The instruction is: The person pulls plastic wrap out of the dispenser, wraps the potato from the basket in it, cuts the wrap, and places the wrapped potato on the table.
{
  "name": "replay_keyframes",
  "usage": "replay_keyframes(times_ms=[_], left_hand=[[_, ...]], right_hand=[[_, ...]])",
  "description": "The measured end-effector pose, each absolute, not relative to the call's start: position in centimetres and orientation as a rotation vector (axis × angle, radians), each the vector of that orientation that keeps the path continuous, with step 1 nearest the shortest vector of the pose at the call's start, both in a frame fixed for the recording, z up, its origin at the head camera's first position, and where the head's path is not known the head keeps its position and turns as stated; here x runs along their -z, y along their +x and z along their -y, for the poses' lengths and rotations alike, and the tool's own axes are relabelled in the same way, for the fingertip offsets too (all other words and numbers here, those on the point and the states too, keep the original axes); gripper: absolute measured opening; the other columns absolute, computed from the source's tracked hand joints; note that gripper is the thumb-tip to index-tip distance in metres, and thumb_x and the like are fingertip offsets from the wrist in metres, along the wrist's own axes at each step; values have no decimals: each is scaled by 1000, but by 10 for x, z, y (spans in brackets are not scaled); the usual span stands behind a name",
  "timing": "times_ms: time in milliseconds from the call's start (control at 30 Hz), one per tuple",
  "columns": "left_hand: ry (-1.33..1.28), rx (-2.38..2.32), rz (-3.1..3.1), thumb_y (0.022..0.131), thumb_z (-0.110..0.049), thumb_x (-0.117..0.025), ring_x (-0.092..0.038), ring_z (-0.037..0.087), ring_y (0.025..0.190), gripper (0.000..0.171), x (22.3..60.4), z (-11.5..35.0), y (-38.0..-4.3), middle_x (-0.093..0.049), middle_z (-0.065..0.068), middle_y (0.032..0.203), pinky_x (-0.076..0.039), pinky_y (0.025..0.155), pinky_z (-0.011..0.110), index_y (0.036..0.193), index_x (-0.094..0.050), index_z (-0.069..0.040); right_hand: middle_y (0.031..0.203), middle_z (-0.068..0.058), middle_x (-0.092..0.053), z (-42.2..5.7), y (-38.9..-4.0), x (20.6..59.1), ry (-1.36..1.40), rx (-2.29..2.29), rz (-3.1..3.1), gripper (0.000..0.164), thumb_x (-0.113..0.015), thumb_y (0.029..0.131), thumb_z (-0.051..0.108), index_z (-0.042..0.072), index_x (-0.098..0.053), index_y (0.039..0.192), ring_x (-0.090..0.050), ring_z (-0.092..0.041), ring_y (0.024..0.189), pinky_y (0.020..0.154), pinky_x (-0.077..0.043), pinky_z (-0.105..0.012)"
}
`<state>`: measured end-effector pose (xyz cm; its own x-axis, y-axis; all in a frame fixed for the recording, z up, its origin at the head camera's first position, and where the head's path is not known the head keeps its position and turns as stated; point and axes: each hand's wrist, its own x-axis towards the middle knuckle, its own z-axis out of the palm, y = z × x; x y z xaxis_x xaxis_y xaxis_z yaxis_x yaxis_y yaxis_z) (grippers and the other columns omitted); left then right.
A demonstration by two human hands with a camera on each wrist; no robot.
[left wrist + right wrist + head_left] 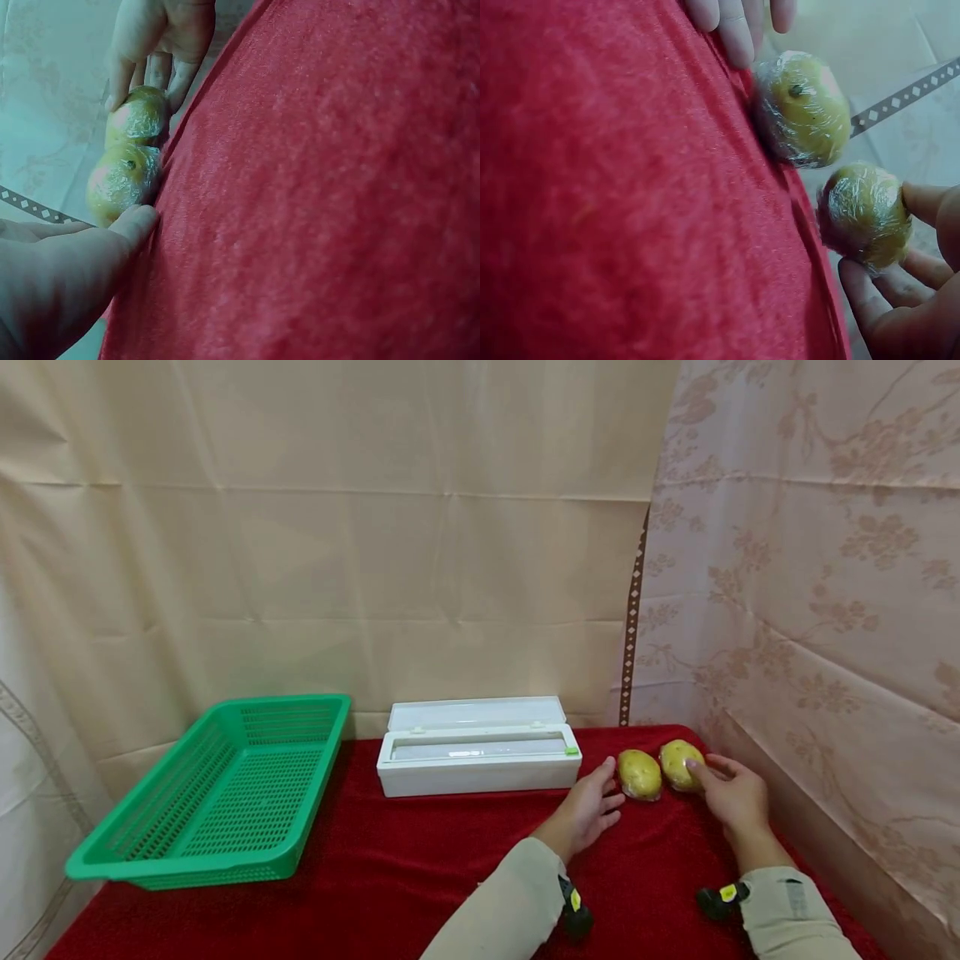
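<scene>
Two oval yellow fruits, each wrapped in clear cling film, stand side by side on the red cloth [637, 868]; their exact kind is unclear. My right hand [738, 795] holds the right wrapped fruit [679, 765], thumb on one side and fingers on the other, as the right wrist view shows. Beside the left wrapped fruit [639, 775] is my left hand [588, 808], its fingers loosely extended. A dark stem spot marks that fruit [804, 112] in the right wrist view. In the left wrist view, the left thumb [137, 225] lies close to it; contact is hard to tell.
Left of the hands stands a white cling film dispenser [480, 777] with its lid raised and a green slider [572, 751]. A green plastic basket [180, 865] sits at the far left. Beige curtain [420, 560] hangs behind, and flowered cloth [840, 635] along the right.
</scene>
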<state>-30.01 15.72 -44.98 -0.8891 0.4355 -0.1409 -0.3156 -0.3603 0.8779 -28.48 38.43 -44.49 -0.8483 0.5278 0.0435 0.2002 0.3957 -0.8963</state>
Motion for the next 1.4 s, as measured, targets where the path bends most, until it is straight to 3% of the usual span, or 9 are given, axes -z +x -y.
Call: replay_keyframes(times_ms=[133,200,633,833,1400], left_hand=[[156,-2263,-1406,104,-50,-55,-43,50,143,76,453,-159,-300,-36,30,160,-33,118,63,157,-36,0],[169,-2258,-1414,104,-50,-54,-44,49,143,75,454,-159,-300,-39,28,159,-34,118,63,157,-38,0],[188,-2223,-1629,105,-47,-53,-57,38,133,65,450,-152,-294,-57,18,146,-43,114,53,145,-53,5],[179,-2223,-1678,105,-45,-53,-58,40,131,65,450,-149,-292,-59,19,144,-45,113,53,143,-53,7],[218,-2187,-1661,106,-42,-52,-56,40,135,64,454,-152,-293,-54,21,150,-43,114,54,149,-47,6]], right_hand=[[150,-25,-49,-384,-286,449,-583,-1518,2339,74,-65,99,50,-2,-50,149,-56,6,85,67,-52,-13],[149,-26,-48,-383,-287,451,-551,-1583,2324,74,-64,99,48,-4,-48,150,-58,9,82,69,-55,-15],[152,-26,-43,-376,-292,454,-451,-1762,2273,74,-66,101,40,-6,-42,153,-63,9,82,75,-59,-18],[148,-29,-45,-373,-291,456,-422,-1782,2301,73,-65,101,37,-8,-41,153,-64,7,84,77,-60,-22],[148,-31,-51,-379,-291,458,-497,-1576,2413,69,-59,104,44,-6,-47,150,-62,6,81,70,-55,-15]])
